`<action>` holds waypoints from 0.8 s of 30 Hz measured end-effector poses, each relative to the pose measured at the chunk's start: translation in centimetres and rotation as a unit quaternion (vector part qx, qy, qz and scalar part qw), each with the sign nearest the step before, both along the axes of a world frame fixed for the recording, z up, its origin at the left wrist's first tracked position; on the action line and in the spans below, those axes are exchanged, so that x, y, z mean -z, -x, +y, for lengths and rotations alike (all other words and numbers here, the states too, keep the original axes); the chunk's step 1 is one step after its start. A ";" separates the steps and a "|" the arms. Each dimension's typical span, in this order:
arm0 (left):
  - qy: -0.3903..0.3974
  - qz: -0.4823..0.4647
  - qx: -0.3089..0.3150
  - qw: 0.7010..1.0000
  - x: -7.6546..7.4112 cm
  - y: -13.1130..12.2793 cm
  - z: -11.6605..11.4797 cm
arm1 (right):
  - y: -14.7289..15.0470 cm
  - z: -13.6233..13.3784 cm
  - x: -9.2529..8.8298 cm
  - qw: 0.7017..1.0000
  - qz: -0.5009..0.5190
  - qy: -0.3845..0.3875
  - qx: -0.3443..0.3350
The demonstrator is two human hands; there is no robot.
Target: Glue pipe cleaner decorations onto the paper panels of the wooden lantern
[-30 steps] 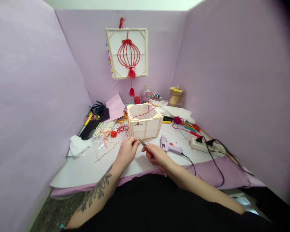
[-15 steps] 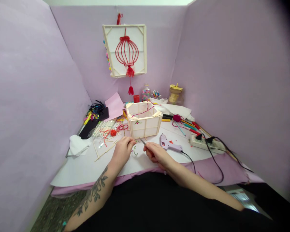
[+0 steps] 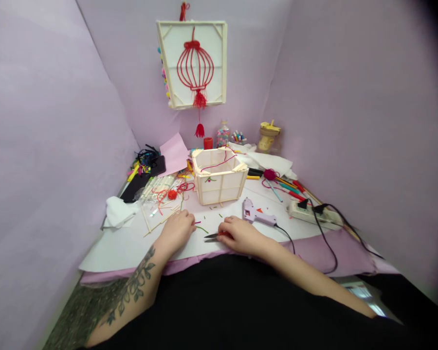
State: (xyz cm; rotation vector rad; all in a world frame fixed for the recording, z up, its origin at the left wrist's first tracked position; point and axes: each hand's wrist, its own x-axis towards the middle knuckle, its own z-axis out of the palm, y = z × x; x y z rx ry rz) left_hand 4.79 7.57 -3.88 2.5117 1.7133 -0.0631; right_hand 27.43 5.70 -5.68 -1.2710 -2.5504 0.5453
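Note:
My right hand [image 3: 239, 236] is closed round the handles of a pair of scissors [image 3: 210, 237]. Their slim dark blades point left, slightly parted, low over the white paper. My left hand [image 3: 178, 227] rests by the table's surface with its fingers curled down; whether they pinch anything is hidden. At its fingertips lie a short magenta strand [image 3: 197, 222] and a curved green strand [image 3: 203, 229]. Beyond both hands stands a white box-shaped lantern frame [image 3: 221, 187] of thin sticks, with a small green and magenta decoration on its front and dark red yarn across its open top.
A lilac glue gun [image 3: 259, 214] lies right of my hands, its cord running to a power strip [image 3: 314, 214]. Left are thin sticks [image 3: 160, 223], a red yarn ball [image 3: 172, 194] and crumpled white tissue [image 3: 120, 211]. A finished lantern [image 3: 193, 65] hangs at the back.
My right hand has lowered the scissors to the paper, with the blades now parted. My left hand has moved down and left to the table. Small green snippets show more clearly between the hands.

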 end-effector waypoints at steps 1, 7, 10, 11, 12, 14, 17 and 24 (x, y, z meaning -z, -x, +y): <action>-0.005 0.007 0.000 1.000 0.2 -0.1 -0.1 | 0.0 0.1 -0.1 1.000 0.018 -0.011 -0.005; -0.103 -0.053 0.021 0.993 -1.2 -0.9 -1.0 | 2.1 0.8 -1.3 0.981 0.179 -0.022 0.069; -0.132 -0.083 0.042 0.987 -2.1 -1.5 -1.2 | 3.6 1.4 -1.6 0.976 0.194 -0.034 0.096; -0.134 -0.092 0.046 0.986 -2.1 -1.6 -1.2 | 3.8 1.7 -1.6 0.976 0.193 -0.032 0.098; -0.133 -0.103 0.046 0.985 -2.1 -1.5 -1.1 | 4.0 1.9 -1.6 0.976 0.192 -0.027 0.098; -0.140 -0.134 0.030 0.981 -2.0 -1.0 -0.8 | 3.9 2.3 -1.5 0.975 0.198 -0.015 0.100; -0.170 -0.207 -0.010 0.964 -1.8 -0.2 -0.4 | 3.3 2.6 -1.7 0.971 0.205 -0.011 0.119; -0.075 -0.309 0.049 0.947 -2.5 -1.7 0.1 | 2.4 2.9 -2.1 0.966 0.218 -0.036 0.136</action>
